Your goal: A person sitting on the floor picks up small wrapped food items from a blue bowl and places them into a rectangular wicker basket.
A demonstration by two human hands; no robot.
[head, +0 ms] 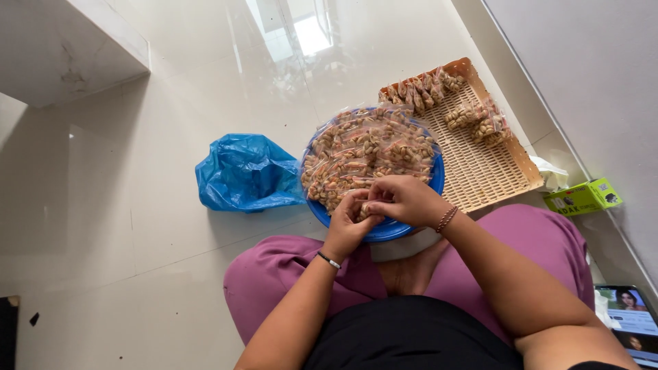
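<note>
1. Head view: the left hand (348,226) is curled nearly shut, its fingertips pinching a small clear packet of nuts (363,210) at the near rim of the blue basin (411,223).
2. The right hand (404,199) is also folded close, fingers bent over the same packet from the other side; the two hands touch each other above the basin's near edge.
3. The basin is heaped with small clear packets of nuts (370,154), light brown with red edges.
4. Just beyond and to the right of the basin lies a woven tan tray (480,171), holding two groups of the same packets at its far end.
5. Left of the basin, touching it, sits a crumpled blue plastic bag (243,171).
6. Right of the tray, well away from the basin, lies a small green carton (582,197); nearer the person, a lit phone screen (627,322).
</note>
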